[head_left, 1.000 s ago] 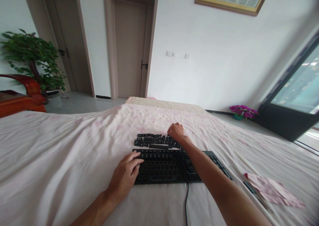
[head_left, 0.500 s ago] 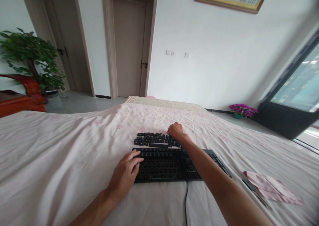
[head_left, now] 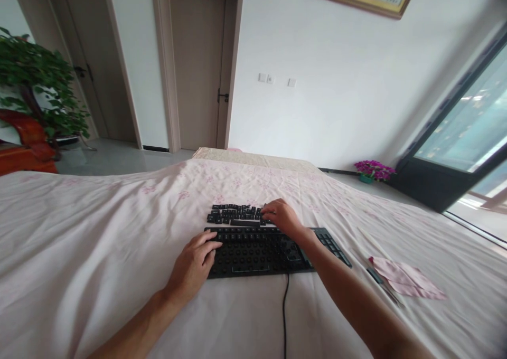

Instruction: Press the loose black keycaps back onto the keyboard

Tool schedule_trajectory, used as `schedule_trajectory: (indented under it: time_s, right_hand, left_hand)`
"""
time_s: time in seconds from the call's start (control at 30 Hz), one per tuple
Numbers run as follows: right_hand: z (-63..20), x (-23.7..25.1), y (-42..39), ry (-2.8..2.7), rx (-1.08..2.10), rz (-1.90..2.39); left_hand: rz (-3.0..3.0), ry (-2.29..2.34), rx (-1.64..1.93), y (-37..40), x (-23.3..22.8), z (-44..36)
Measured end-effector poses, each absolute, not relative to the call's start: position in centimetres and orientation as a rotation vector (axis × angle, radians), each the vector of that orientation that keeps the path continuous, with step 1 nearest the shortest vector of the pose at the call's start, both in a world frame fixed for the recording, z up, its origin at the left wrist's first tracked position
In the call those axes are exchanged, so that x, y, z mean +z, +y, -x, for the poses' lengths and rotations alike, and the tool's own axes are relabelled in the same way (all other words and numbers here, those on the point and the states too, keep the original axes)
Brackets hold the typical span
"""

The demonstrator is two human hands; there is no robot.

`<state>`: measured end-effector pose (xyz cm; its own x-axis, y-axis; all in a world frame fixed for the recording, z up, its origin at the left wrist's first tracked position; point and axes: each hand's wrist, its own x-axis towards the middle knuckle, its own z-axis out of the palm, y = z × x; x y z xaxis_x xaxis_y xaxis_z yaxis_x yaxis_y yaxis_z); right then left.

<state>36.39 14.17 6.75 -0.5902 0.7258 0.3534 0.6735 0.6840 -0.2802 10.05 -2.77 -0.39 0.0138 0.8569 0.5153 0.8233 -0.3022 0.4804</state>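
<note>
A black keyboard lies on the bedsheet, with many of its main keys bare of caps; caps still sit along the upper rows and on the number pad at right. My left hand grips its left end, fingers over the upper left corner. Just beyond the keyboard are loose black keycaps in rough rows, with a long spacebar cap in front of them. My right hand reaches over the keyboard to the right end of these rows, fingertips drawn together at a keycap, which they largely hide.
The keyboard's cable runs toward me over the wrinkled sheet. To the right lie a pink cloth and a thin dark-handled tool. Beyond the bed stand a green plant and purple flowers.
My right hand has come down and nearer, from the far edge of the loose keycaps to their right end. My left hand stays on the keyboard. The view has shifted slightly.
</note>
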Motion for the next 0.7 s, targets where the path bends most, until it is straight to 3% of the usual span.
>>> schedule_trajectory:
  time_s: [0.23, 0.7]
  right_hand:
    - [-39.4, 4.8, 9.0, -2.389, 0.107, 0.97]
    - [-39.3, 4.0, 8.5, -2.421, 0.044, 1.039]
  left_hand:
    - [-2.186, 1.823, 1.19, -2.8, -0.2, -10.2]
    - [-2.207, 1.832, 1.183, -2.8, -0.4, -10.2]
